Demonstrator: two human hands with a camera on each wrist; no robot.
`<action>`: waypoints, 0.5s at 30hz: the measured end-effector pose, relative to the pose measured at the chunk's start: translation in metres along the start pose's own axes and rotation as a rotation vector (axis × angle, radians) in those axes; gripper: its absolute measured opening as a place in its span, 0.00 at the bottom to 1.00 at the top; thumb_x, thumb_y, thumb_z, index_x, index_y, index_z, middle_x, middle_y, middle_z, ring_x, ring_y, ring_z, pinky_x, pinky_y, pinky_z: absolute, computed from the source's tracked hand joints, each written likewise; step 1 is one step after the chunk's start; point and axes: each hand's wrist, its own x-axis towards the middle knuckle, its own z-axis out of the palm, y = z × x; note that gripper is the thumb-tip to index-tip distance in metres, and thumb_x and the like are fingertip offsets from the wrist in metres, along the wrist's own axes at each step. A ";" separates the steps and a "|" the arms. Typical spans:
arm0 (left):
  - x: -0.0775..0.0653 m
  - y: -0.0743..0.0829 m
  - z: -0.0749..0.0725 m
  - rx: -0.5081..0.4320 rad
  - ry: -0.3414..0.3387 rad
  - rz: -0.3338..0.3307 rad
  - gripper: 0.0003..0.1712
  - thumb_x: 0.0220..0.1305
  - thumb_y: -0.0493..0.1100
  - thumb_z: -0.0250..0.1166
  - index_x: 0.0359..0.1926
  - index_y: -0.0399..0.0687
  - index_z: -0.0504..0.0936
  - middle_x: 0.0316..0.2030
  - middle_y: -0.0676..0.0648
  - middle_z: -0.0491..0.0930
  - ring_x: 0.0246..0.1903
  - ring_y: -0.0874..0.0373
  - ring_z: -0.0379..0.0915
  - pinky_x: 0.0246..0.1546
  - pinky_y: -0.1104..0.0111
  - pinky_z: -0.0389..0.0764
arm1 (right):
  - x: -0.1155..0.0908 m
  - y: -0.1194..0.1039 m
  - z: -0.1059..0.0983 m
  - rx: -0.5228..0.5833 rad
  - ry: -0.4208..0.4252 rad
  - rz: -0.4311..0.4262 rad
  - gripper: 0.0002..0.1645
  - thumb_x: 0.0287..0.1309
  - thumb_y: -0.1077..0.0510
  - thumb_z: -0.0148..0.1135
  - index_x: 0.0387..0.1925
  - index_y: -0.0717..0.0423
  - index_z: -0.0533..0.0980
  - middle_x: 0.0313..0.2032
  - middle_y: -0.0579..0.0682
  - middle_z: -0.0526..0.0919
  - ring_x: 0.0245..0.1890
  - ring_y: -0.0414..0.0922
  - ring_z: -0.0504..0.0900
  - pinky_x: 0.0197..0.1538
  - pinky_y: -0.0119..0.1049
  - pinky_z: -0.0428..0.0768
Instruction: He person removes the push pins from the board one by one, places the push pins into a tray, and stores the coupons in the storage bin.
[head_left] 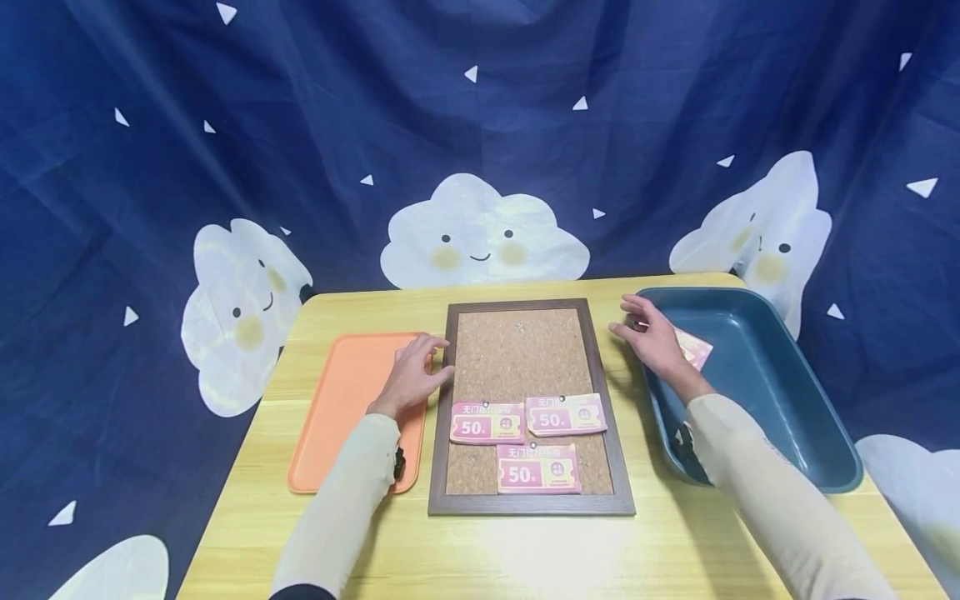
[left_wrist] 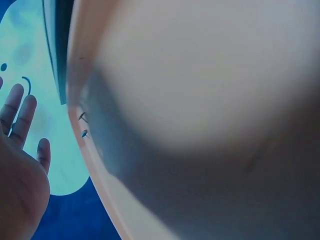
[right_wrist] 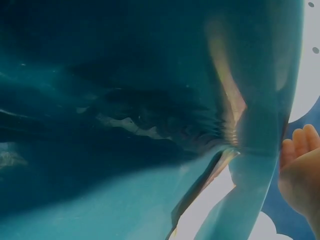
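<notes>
Looking down at the table (head_left: 675,542), both hands sit flat either side of the corkboard (head_left: 525,358), probably just to steady it. Left hand (head_left: 414,375) has its fingers relaxed, resting on the orange tray (head_left: 337,433) with fingertips at the frame. Right hand (head_left: 652,337) lies loosely spread at the blue bin's (head_left: 780,392) rim, holding nothing. Count: three pink coupons (head_left: 487,422) pinned in the board's lower half, one more coupon lying in the bin, one tray, one bin. Wrist views are mostly blur.
</notes>
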 end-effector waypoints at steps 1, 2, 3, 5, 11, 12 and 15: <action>0.000 0.001 0.000 -0.003 -0.001 0.001 0.29 0.59 0.56 0.64 0.60 0.52 0.74 0.58 0.49 0.73 0.56 0.52 0.70 0.61 0.50 0.58 | 0.000 0.000 0.000 0.002 -0.006 0.001 0.40 0.60 0.50 0.65 0.69 0.53 0.61 0.66 0.62 0.69 0.65 0.61 0.68 0.66 0.55 0.66; -0.001 0.001 -0.001 -0.004 -0.002 0.002 0.29 0.60 0.56 0.64 0.60 0.52 0.73 0.58 0.49 0.73 0.56 0.52 0.70 0.61 0.50 0.58 | 0.000 -0.001 0.000 0.000 -0.012 0.001 0.40 0.59 0.49 0.65 0.69 0.53 0.61 0.66 0.62 0.68 0.65 0.61 0.68 0.65 0.55 0.67; -0.001 0.001 -0.001 -0.003 -0.002 0.002 0.29 0.60 0.56 0.64 0.60 0.52 0.73 0.58 0.50 0.73 0.55 0.53 0.71 0.61 0.50 0.58 | 0.000 -0.002 -0.001 -0.001 -0.022 0.001 0.40 0.59 0.49 0.65 0.70 0.53 0.61 0.66 0.62 0.68 0.65 0.62 0.68 0.65 0.56 0.67; -0.002 0.002 -0.001 -0.007 -0.002 0.005 0.29 0.60 0.55 0.65 0.60 0.51 0.73 0.57 0.50 0.74 0.52 0.52 0.72 0.61 0.50 0.58 | -0.001 -0.003 -0.002 -0.009 -0.047 0.007 0.41 0.59 0.48 0.65 0.70 0.51 0.60 0.67 0.61 0.68 0.65 0.62 0.68 0.64 0.56 0.68; -0.006 0.005 -0.001 -0.021 -0.014 0.009 0.29 0.59 0.55 0.65 0.59 0.52 0.74 0.55 0.49 0.74 0.51 0.50 0.72 0.61 0.49 0.57 | -0.002 -0.014 -0.004 -0.046 -0.114 0.026 0.42 0.60 0.48 0.64 0.71 0.51 0.58 0.67 0.59 0.67 0.67 0.61 0.66 0.64 0.57 0.68; -0.007 0.006 -0.001 -0.023 -0.014 0.009 0.29 0.59 0.55 0.66 0.59 0.52 0.74 0.55 0.49 0.74 0.51 0.49 0.73 0.61 0.49 0.57 | -0.002 -0.016 -0.004 -0.041 -0.121 0.028 0.42 0.60 0.49 0.64 0.71 0.51 0.58 0.68 0.59 0.67 0.67 0.61 0.65 0.64 0.57 0.68; -0.007 0.007 0.000 -0.029 -0.007 0.020 0.28 0.58 0.53 0.67 0.59 0.51 0.74 0.55 0.49 0.75 0.51 0.49 0.72 0.60 0.49 0.58 | -0.002 -0.021 -0.002 -0.022 -0.145 0.031 0.42 0.61 0.50 0.63 0.72 0.51 0.56 0.68 0.60 0.66 0.68 0.61 0.64 0.65 0.58 0.67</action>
